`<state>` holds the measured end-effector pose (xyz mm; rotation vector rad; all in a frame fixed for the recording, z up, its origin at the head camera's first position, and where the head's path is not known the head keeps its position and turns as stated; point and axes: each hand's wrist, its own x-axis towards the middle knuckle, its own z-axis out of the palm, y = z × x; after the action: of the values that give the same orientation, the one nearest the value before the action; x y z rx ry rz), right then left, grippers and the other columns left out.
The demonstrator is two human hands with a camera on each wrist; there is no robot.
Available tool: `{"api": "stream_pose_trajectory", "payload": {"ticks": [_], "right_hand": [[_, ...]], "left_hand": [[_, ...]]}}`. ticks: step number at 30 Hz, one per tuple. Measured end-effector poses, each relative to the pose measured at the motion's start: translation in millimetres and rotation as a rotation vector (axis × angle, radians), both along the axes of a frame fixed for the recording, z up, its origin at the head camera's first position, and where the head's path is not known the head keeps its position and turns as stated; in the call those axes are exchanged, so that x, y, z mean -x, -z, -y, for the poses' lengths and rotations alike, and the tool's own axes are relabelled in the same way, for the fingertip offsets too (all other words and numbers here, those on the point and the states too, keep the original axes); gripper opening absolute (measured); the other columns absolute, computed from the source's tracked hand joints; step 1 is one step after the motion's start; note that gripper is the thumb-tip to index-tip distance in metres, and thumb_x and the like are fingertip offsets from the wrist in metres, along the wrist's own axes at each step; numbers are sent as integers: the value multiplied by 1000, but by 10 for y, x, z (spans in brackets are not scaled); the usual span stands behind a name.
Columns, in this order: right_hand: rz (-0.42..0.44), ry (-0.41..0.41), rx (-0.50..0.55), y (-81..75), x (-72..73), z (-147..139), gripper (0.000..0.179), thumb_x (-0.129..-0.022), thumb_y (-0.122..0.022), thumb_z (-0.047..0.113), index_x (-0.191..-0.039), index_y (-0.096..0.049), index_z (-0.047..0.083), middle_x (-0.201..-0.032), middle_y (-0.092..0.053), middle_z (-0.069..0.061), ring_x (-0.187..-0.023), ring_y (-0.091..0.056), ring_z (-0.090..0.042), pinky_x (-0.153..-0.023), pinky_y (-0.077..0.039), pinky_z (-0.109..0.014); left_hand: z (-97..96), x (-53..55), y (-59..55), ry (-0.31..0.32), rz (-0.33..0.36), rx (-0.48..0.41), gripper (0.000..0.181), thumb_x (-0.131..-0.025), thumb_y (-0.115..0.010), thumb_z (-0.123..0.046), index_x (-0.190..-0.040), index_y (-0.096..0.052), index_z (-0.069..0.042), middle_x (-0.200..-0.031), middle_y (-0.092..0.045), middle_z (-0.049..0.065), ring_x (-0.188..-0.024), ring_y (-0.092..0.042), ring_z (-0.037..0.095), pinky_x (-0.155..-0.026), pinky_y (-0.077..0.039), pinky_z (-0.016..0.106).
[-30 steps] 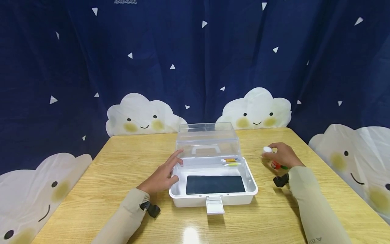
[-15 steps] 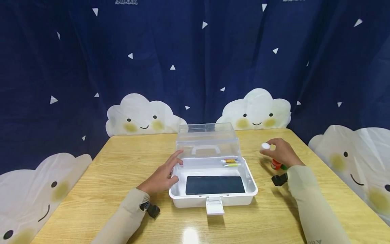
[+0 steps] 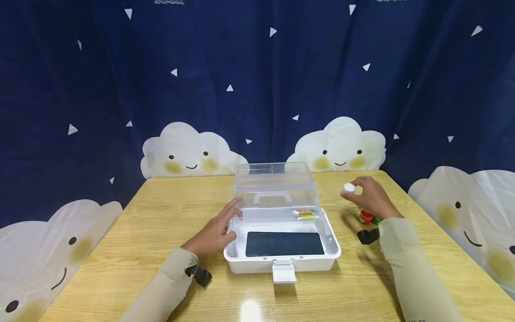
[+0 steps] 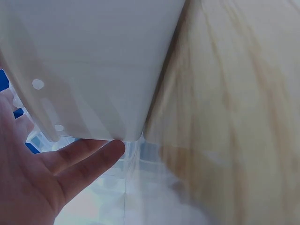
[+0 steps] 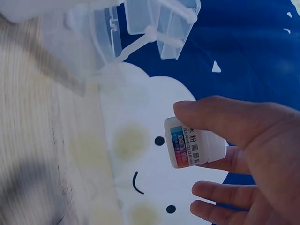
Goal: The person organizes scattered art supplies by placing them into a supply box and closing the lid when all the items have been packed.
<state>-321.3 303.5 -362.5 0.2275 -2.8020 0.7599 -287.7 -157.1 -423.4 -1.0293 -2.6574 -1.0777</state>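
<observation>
Taking the open white plastic box [image 3: 261,267] with its straight-sided tray as the centre of the clock, the person's right hand [image 3: 374,197] is at two o'clock, pinching a small white plastic jar [image 3: 348,188] between thumb and fingers and holding it clear of the pale wood-grain table [image 3: 173,192]. In the right wrist view the jar bears a blue-and-red label with black printed characters, and two lower fingers stretch out beside it, apart from it. Between two and three o'clock, near the right wrist, stands a small red container [image 3: 365,217], with a green one [image 3: 375,221] just beside it, mostly hidden. At nine o'clock the left hand [image 3: 213,232] lies along the box's side, thumb and fingers spread; in the left wrist view fingertips meet the outer wall at a lower corner. A flat black rectangular slab [image 3: 284,243] lies inside the box toward six o'clock; an orange-and-white tube [image 3: 306,212] and a slim yellow-green stick [image 3: 307,217] lie inside toward one o'clock. The clear plastic lid [image 3: 275,183] stands raised at twelve, and the white latch flap [image 3: 284,272] hangs outward at six. Beyond the table, a navy curtain [image 3: 201,58] shows white triangles and smiling clouds.
</observation>
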Motion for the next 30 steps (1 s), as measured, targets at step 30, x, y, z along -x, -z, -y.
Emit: {"api": "stream_pose_trajectory", "payload": {"ticks": [30], "right_hand": [[-126, -43, 49, -272, 99, 467, 51, -83, -72, 37, -109, -63, -6, -131, -48, -29, -121, -43, -45, -100, -33, -58]], "left_hand": [[-3, -4, -6, 7, -3, -1, 42, -82, -56, -3, -118, -44, -21, -159, -13, -12, -66, -48, 12, -64, -47, 30]]}}
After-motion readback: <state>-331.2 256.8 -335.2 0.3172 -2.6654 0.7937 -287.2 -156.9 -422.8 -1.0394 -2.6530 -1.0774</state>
